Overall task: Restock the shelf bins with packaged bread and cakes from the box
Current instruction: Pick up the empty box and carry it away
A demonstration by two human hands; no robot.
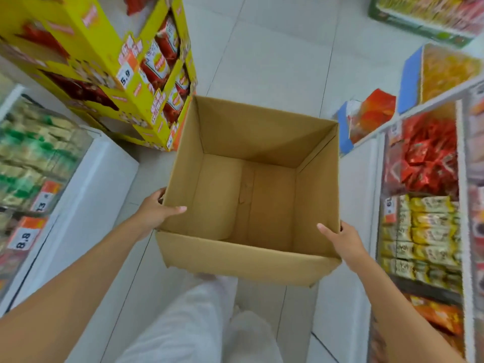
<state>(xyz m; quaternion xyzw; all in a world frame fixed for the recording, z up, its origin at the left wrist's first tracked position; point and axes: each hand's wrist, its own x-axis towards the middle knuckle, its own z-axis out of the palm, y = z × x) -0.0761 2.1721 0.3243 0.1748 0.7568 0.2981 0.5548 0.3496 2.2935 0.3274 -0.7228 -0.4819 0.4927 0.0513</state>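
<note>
Between shelves, both hands grip the box rims

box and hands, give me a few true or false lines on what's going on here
1. The box is empty. True.
2. The left hand grips the box's near left corner. True.
3. The right hand hangs free of the box. False: it holds the near right corner.
4. The box flaps are shut. False: the top is open, showing the bare bottom.
5. A yellow display stands beyond the box on the left. True.
</note>
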